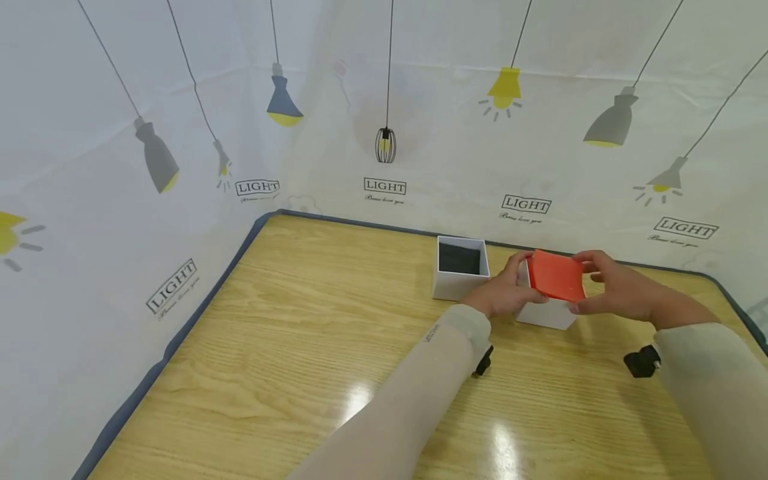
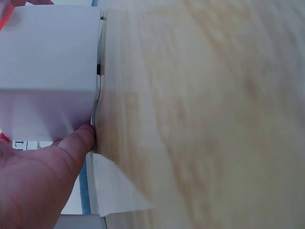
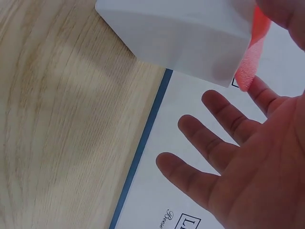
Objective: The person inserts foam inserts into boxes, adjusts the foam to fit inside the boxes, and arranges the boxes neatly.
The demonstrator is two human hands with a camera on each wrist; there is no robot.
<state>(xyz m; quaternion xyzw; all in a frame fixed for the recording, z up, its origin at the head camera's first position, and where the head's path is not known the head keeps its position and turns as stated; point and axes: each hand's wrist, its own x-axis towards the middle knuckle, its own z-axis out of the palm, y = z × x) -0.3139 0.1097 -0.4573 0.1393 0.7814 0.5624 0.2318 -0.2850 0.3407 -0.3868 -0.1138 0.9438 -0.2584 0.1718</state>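
Note:
A white box (image 1: 547,315) stands at the right of the wooden table, with a thin red sheet (image 1: 558,275) lying over its top and sagging past the rim. My left hand (image 1: 503,291) grips the box at its left side, thumb along the front top edge. In the left wrist view a fingertip presses near the lower edge of the white box (image 2: 47,52). On the other side, my right hand (image 1: 618,288) holds the red sheet's right edge between thumb and index finger. Its other fingers spread free of the box in the right wrist view, beside the textured red sheet (image 3: 249,67).
A second white box (image 1: 459,287), without a lid, stands just left of my left hand with dark folded fabric (image 1: 459,259) inside. Behind both boxes, the table (image 1: 288,320) ends at a white curtain (image 1: 444,133) printed with lamps.

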